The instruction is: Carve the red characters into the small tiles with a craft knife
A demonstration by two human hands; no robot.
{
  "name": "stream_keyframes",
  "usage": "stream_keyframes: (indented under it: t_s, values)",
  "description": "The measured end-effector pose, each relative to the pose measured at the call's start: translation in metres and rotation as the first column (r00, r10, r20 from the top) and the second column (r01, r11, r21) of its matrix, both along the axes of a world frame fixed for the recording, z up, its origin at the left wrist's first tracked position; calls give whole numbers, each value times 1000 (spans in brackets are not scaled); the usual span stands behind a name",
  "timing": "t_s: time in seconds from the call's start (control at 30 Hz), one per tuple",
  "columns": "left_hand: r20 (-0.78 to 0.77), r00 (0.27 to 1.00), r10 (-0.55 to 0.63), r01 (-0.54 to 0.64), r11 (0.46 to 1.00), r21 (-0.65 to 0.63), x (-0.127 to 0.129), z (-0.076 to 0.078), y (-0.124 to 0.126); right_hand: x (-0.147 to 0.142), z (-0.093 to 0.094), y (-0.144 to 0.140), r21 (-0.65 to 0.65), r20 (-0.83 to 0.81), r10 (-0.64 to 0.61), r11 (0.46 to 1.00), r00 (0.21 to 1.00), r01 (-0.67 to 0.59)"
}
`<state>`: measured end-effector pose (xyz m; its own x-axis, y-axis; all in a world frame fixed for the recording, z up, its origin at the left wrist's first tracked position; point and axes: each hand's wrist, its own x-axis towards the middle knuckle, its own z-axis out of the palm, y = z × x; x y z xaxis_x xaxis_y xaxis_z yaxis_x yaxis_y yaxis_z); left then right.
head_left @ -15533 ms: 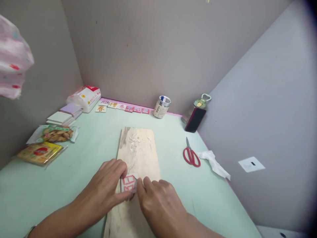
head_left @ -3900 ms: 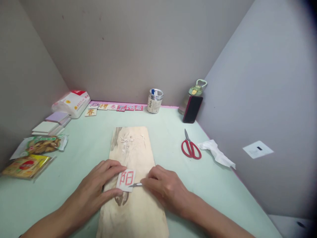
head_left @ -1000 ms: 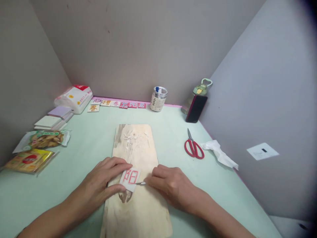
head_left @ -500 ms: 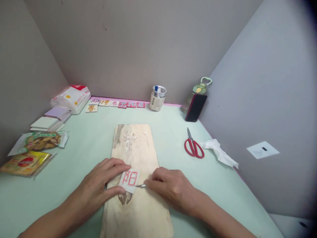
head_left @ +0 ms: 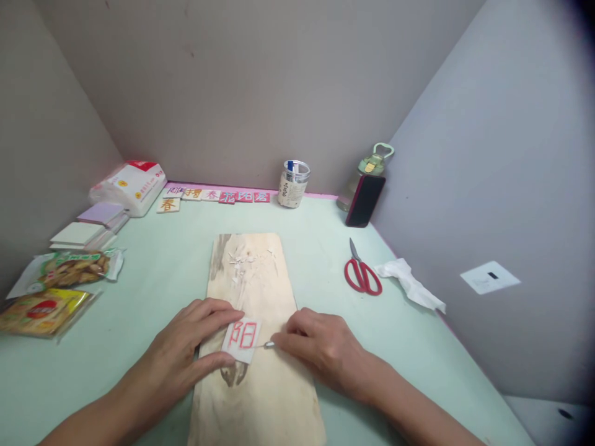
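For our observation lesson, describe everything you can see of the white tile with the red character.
The tile is flat and roughly square, whitish, with 阳 in red across its face; its material cannot be told. It lies face up on the board. The left hand holds its left side in a grip of thumb and fingers. A thin blade, held in the right hand, points at its lower right edge; whether they touch is too fine to tell.

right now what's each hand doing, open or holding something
Left hand: holding the white tile between thumb and fingers.
Right hand: closed on a thin-bladed tool.
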<state>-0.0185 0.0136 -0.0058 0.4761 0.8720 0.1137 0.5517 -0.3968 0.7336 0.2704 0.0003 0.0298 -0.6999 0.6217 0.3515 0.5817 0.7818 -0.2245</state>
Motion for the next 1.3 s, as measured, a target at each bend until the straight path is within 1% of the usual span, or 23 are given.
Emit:
stream_keyframes:
  t_s: [0.1, 0.2, 0.33, 0.4, 0.47, 0.57, 0.63, 0.7, 0.8, 0.87, 1.1, 1.3]
  values:
    - [3, 1000, 6, -6, 1000, -2, 1, 1, 0, -6, 8, -7, 40, 60, -29, 999, 998, 27]
    - [-5, 1000, 8, -8, 1000, 8, 1, 1, -1, -10, 14, -11, 37, 119, -39, 999, 992, 35]
    - [-24, 1000, 2, -2, 999, 38, 0, 0, 0, -7, 13, -8, 7, 109, 1, 1000, 994, -2]
    - [-34, 999, 0, 2, 999, 49, -1, 0, 1, -6, 12, -5, 21, 101, 13, 1000, 995, -15]
    - [-53, 998, -28, 30, 998, 48, -3, 0, 3, -7, 13, -5, 40, 102, 30, 999, 994, -34]
    - [-66, 996, -58, 60, 998, 33, -5, 1, 5, -12, 15, -8, 45, 122, 111, 992, 986, -117]
    - [-57, 997, -50, 51, 999, 14, -4, 2, 5, -15, 16, -9, 41, 125, 150, 987, 981, -156]
    - [-43, 999, -34, 34, 999, 2, -3, 2, 3, -14, 15, -8, 36, 84, 133, 990, 988, -136]
    - [-31, 999, -22, 22, 1000, 0, -2, 2, 2, -9, 13, -5, 5, -5, 66, 998, 998, -66]
    - [-29, 999, -19, 19, 1000, 4, -2, 1, 2, -6, 12, -4, -17, -33, 32, 999, 999, -32]
    - [-41, 999, -11, 12, 999, 34, -2, -1, 1, -5, 9, -3, -5, -31, -14, 1000, 999, 14]
    - [-62, 998, 5, -1, 998, 59, -1, 0, 1, -4, 9, -5, -41, 11, -35, 999, 999, 35]
